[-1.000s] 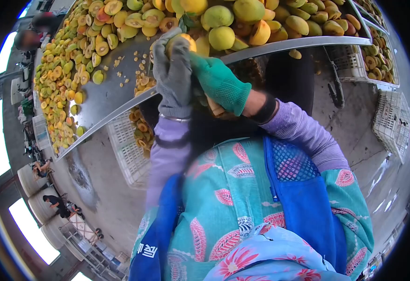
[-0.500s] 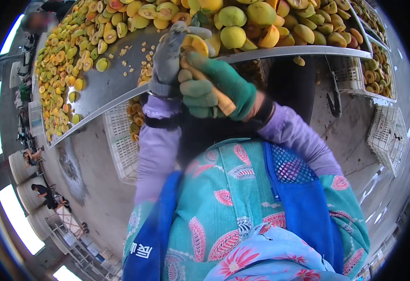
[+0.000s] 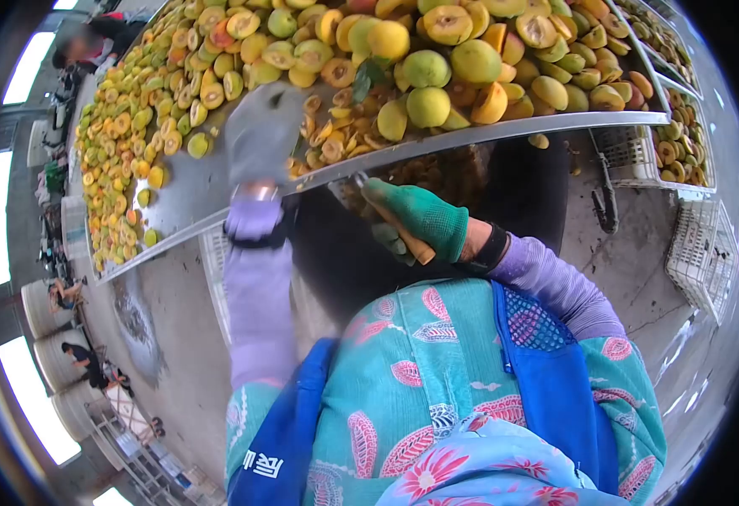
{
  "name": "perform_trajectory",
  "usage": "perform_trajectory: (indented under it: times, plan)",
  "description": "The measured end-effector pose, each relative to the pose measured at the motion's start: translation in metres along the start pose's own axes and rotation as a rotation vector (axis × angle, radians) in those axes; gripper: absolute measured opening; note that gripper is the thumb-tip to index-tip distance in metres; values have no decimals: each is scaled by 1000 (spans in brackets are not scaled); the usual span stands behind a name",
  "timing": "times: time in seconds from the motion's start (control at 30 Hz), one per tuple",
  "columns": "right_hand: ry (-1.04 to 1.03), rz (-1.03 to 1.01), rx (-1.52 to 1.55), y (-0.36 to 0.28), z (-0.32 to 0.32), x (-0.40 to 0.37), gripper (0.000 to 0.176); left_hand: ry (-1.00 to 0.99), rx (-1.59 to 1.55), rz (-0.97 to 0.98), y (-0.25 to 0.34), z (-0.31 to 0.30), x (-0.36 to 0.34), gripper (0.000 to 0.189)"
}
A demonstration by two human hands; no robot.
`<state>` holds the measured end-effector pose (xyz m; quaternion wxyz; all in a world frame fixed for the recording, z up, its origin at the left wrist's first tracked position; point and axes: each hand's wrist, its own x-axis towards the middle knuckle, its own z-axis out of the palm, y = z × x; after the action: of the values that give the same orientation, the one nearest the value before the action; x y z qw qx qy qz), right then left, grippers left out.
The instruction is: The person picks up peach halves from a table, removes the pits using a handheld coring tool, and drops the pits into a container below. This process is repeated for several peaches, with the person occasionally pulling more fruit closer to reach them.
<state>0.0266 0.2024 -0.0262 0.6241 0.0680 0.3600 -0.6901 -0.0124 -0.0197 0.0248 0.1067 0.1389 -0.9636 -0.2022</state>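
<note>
My right hand (image 3: pixel 416 218), in a green knitted glove, is closing firmly around a slim tool with a tan handle and a small metal tip (image 3: pixel 417 248). Its long axis is running diagonally, the butt pointing back toward my body and the tip pointing forward-left at the grey metal table's raised rim (image 3: pixel 504 131). My left hand (image 3: pixel 261 131), in a grey glove, is hovering over or resting on the tabletop; it is blurring, so I cannot tell whether it is gripping anything. The heap of yellow-green fruit, many pieces cut open (image 3: pixel 481 63), is lying ahead of my grip, beyond the rim, with my left hand nearer. I am counting one tool, two gloved hands, one dark green leaf (image 3: pixel 369 78) among fruit too many to number, and, to my right, at least two white plastic crates (image 3: pixel 700 244).
</note>
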Motion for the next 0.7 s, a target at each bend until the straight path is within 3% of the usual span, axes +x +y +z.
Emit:
perform_trajectory:
  times: [0.07, 0.17, 0.2, 0.27, 0.3, 0.33, 0.37, 0.4, 0.47, 0.53, 0.63, 0.7]
  plan:
    - [208, -104, 4, -16, 8, -14, 33, 87, 270, 350, -7, 58, 54, 36]
    - [270, -271, 55, -21, -5, -16, 33, -383, 563, 288, -2, 96, 96, 39]
    - [274, -329, 11, -21, -9, -15, 34, -366, 470, 377, -11, 97, 96, 38]
    - [255, -434, -77, -23, -13, -5, 35, -327, 333, 331, -23, 92, 84, 40]
    - [325, -585, -255, -23, -14, 6, 36, -302, 266, 300, -25, 82, 72, 42]
    - [392, -737, -430, -23, -14, 19, 37, -360, 15, -30, -7, 59, 51, 47]
    - [460, -893, -601, -21, -11, 29, 38, -322, -148, 77, -9, 49, 28, 45]
    - [463, -798, -668, -28, 3, 21, 40, -280, -312, 181, -12, 38, 5, 43]
    - [543, -947, -1022, -22, 9, 36, 34, -269, -818, 99, -17, 36, -19, 41]
    - [507, -987, -1278, -20, 12, 41, 29, -318, -1501, -284, -12, 54, -39, 45]
    - [519, -883, -1304, -12, 11, 50, 35, -67, -1393, -279, 3, 61, -52, 49]
    - [543, -822, -1101, -11, 16, 45, 37, 20, -1312, -193, 10, 63, -55, 50]
